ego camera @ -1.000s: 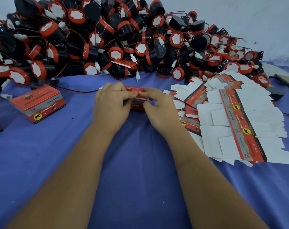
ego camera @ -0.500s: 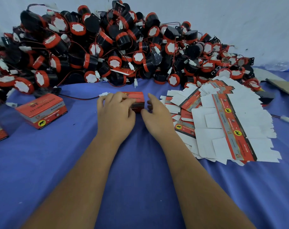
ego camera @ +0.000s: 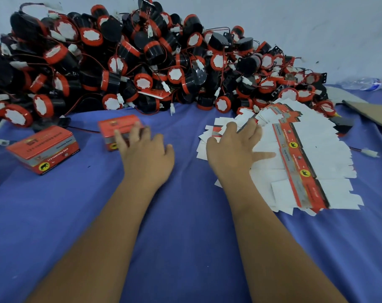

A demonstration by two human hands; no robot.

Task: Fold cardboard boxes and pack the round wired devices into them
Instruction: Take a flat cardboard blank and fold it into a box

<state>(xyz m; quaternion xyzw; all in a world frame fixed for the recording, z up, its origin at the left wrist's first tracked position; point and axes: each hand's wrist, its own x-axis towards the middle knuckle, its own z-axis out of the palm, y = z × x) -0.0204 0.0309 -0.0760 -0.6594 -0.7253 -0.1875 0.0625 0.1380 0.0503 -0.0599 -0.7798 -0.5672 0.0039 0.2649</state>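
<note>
Both bare forearms reach forward from the near edge, roughly parallel. The left hand [ego camera: 145, 157] lies palm down with its fingers [ego camera: 135, 134] straight, spread and blurred. The right hand [ego camera: 234, 152] is also palm down, fingers fanned wide, with the thumb angled toward the left hand.

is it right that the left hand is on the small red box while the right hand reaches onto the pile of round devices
Not quite. In the head view the left hand is at the small red box, but the right hand rests on the spread of flat unfolded boxes, not on the round devices.
</note>
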